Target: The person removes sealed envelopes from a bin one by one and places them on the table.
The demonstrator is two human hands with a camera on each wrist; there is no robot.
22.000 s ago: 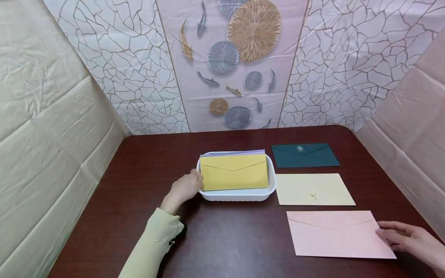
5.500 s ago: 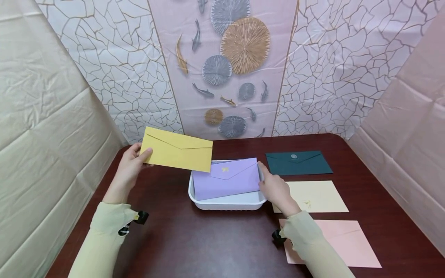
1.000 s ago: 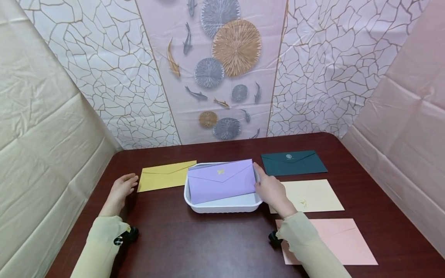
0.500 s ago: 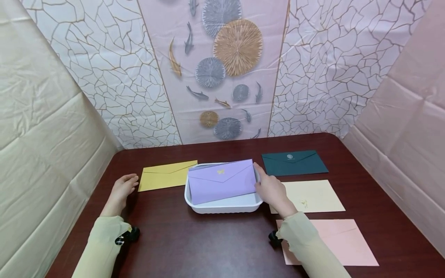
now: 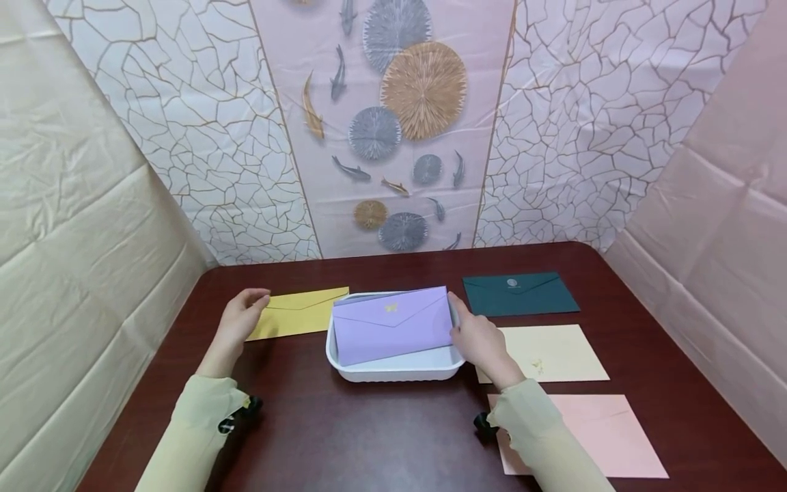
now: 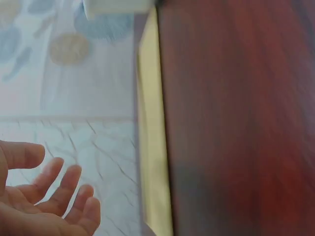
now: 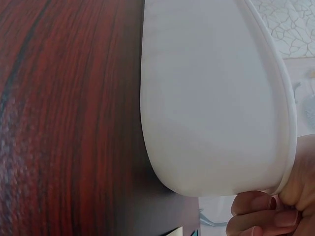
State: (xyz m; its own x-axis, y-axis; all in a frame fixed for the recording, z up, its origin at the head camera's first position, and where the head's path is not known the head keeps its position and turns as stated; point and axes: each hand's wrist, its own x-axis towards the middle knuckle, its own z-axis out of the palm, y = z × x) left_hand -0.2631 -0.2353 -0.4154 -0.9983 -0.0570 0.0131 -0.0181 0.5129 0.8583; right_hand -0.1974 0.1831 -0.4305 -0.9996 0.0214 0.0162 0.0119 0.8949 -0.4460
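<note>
My right hand grips the right rim of a white plastic tray; the right wrist view shows its fingers curled at the tray's edge. A lilac envelope with a gold mark lies tilted in the tray, over at least one darker envelope largely hidden beneath. Left of the tray, a yellow envelope lies flap up on the table. My left hand hovers by its left end, covering that corner in the head view. In the left wrist view its loosely bent fingers hold nothing and are apart from the envelope.
On the right side of the dark wooden table, a dark green envelope, a cream envelope and a pink envelope lie in a column. My right forearm crosses the pink one. Patterned cloth hangs behind the table.
The yellow envelope went from the tray, through my left hand, onto the table at left, exposing the lilac one. Just now my left hand rose and shifted right. My right hand keeps holding the tray.
</note>
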